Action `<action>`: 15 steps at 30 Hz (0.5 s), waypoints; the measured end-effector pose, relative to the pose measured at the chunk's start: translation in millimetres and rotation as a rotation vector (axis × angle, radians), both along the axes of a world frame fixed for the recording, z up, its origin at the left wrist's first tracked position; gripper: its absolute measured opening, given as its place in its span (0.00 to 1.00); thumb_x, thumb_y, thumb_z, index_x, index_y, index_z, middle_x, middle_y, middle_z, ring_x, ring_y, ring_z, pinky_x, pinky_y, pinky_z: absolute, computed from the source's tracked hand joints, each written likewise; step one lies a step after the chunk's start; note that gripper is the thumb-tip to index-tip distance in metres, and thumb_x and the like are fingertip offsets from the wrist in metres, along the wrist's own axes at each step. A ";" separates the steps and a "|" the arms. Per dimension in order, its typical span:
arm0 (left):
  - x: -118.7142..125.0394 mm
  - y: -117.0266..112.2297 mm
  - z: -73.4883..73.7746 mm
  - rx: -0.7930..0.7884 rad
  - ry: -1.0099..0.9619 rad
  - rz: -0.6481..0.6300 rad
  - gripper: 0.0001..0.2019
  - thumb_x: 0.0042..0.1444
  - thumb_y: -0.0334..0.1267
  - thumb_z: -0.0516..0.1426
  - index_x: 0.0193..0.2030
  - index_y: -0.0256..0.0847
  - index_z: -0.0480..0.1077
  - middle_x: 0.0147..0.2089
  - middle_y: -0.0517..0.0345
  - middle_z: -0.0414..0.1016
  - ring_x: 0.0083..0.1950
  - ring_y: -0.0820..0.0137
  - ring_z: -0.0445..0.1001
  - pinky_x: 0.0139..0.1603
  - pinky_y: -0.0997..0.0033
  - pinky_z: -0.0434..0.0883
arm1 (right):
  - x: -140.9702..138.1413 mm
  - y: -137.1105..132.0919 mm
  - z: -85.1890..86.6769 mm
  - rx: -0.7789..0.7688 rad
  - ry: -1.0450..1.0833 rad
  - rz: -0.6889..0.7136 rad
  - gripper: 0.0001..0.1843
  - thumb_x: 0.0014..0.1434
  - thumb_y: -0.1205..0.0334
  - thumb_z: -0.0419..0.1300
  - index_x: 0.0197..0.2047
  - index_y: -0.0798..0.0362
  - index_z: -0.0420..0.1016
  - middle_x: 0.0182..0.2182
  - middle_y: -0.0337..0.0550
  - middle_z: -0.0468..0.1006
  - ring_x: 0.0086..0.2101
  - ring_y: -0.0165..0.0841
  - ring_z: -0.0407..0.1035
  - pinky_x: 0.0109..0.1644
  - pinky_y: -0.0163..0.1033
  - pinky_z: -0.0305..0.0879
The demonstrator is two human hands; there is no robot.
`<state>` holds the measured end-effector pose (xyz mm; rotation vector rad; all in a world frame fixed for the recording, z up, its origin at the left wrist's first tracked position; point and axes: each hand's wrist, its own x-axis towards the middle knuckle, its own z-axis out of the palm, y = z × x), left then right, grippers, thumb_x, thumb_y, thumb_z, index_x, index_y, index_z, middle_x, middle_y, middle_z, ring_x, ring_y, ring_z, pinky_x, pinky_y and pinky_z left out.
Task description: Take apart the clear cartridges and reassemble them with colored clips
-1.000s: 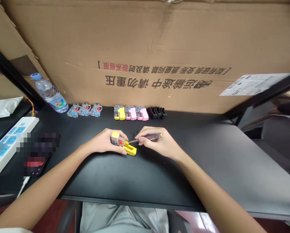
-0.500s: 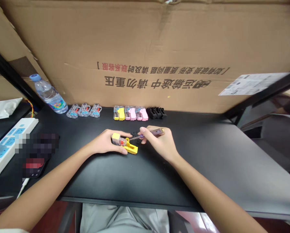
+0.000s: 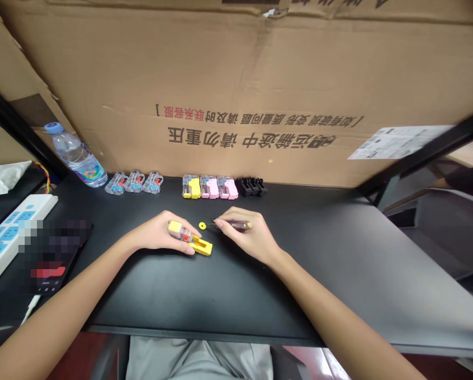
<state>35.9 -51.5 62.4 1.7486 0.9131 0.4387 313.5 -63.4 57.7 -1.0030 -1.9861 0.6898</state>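
Black desk (image 3: 149, 295) — left hand (image 3: 157, 233) curled over yellow part (image 3: 201, 246), right hand (image 3: 249, 235) pinching screwdriver (image 3: 236, 224)

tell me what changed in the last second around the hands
The right hand has drawn back rightward from the left hand, its small screwdriver now pointing left. A small yellow ring now shows on the table between the hands. The left hand keeps hold of the clear and yellow part; the rows of parts stayed put.
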 end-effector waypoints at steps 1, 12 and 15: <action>0.8 0.1 -0.3 0.007 0.003 0.000 0.25 0.48 0.48 0.76 0.51 0.40 0.85 0.45 0.50 0.88 0.44 0.62 0.84 0.46 0.68 0.77 | -1.3 -0.2 -0.7 -0.007 -0.003 0.015 0.13 0.71 0.55 0.63 0.39 0.50 0.87 0.37 0.46 0.86 0.36 0.38 0.80 0.42 0.42 0.74; 5.4 -0.4 -10.7 0.218 -0.025 0.057 0.22 0.52 0.47 0.74 0.52 0.40 0.85 0.47 0.52 0.88 0.45 0.62 0.85 0.49 0.69 0.78 | 4.7 6.8 -4.3 -0.043 0.002 -0.075 0.12 0.70 0.55 0.65 0.40 0.50 0.88 0.37 0.45 0.86 0.37 0.38 0.80 0.42 0.42 0.73; 7.5 -1.9 -10.1 0.309 -0.024 0.126 0.20 0.53 0.47 0.73 0.50 0.40 0.86 0.44 0.51 0.89 0.42 0.62 0.86 0.45 0.69 0.79 | 2.3 -1.2 5.7 -0.041 0.115 -0.083 0.13 0.71 0.53 0.65 0.38 0.49 0.88 0.35 0.45 0.85 0.35 0.38 0.80 0.41 0.42 0.75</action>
